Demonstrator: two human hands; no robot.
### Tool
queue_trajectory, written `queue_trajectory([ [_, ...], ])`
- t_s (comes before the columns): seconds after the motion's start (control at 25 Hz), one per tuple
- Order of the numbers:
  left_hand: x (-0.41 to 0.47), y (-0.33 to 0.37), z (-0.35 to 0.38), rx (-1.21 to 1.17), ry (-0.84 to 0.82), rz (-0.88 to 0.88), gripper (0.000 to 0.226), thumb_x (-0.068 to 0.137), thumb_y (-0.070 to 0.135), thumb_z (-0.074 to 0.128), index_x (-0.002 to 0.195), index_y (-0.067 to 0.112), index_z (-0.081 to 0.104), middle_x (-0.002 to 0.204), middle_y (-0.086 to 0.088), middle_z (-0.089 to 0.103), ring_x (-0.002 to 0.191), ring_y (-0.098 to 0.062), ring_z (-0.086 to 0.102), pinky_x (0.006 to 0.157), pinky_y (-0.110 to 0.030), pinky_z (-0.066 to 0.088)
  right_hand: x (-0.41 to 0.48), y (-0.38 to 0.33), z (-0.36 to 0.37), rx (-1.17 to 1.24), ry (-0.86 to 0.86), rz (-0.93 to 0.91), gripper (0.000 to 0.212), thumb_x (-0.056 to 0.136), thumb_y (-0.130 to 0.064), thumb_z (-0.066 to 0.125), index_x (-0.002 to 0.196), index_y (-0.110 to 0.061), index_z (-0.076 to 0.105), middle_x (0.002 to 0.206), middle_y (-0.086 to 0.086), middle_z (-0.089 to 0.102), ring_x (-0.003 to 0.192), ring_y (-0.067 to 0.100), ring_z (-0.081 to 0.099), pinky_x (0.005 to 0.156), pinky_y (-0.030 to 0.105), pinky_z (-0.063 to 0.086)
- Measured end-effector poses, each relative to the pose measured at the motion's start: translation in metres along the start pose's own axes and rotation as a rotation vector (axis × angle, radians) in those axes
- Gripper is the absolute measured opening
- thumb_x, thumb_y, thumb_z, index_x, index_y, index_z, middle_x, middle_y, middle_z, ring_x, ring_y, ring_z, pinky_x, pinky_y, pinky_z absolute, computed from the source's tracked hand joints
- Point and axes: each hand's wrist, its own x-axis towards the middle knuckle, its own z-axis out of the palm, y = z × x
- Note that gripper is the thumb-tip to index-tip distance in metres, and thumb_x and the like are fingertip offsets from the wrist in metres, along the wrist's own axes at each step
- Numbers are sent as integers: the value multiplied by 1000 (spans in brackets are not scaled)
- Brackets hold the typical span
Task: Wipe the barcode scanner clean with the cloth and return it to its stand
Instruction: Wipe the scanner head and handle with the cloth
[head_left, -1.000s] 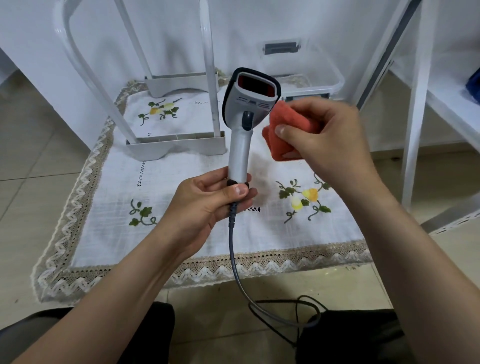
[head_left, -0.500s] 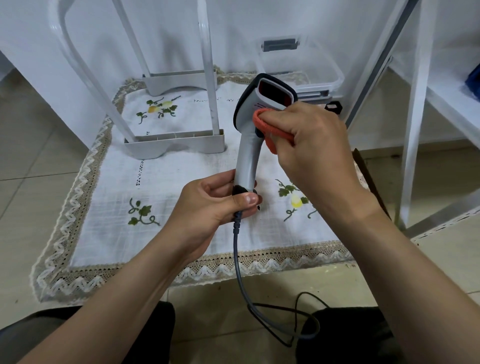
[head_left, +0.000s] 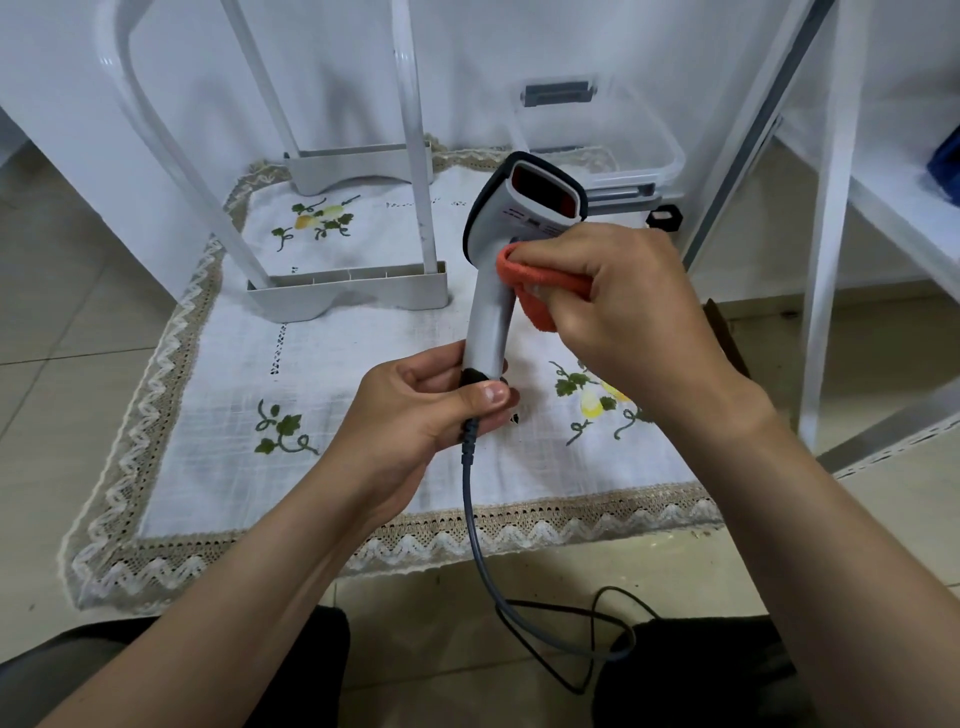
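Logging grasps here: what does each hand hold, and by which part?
The left hand holds the barcode scanner by the bottom of its handle, at the cable. The right hand grips the bunched orange cloth against the scanner's neck.

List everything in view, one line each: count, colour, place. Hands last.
barcode scanner: 1, white-grey with red window, held above mat
cloth: 1, orange, pressed against scanner's neck
cable: 1, grey, hanging from scanner to floor
mat: 1, white, embroidered, lace-edged, on tiled floor
frame: 1, white, standing on mat, back left
storage box: 1, clear, behind mat
shelf unit: 1, white, right
left hand: grips scanner's handle base
right hand: grips cloth
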Motion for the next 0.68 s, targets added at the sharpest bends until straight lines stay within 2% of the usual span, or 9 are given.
queue_trajectory([
  [0.12,-1,0,0,-19,-2,-4,56,67,3,77,122,-5,65,106,-18,78,100,-38,75,86,-39,62,3,0,-2,-26,102,-18,24,96,-23,61,104,-23,84,79,0,73,76,23,69,70,45,57],
  [0.32,-5,1,1,14,-32,11,63,65,6,80,125,-2,65,108,-17,78,100,-37,75,87,-39,61,3,0,-2,-194,156,-69,22,98,-18,60,97,-19,82,75,7,70,72,36,62,64,45,54],
  [0.48,-9,1,5,40,-35,32,66,63,9,81,126,0,65,108,-15,79,99,-36,76,88,-41,61,3,-1,1,-221,141,-81,22,98,-16,60,96,-18,81,76,8,68,72,37,61,62,40,50],
  [0.68,-10,0,6,32,-32,30,67,63,10,81,127,-1,64,108,-15,79,98,-36,76,87,-41,61,3,1,0,-178,74,-85,23,96,-13,63,105,-20,83,80,8,72,77,34,65,66,41,53],
])
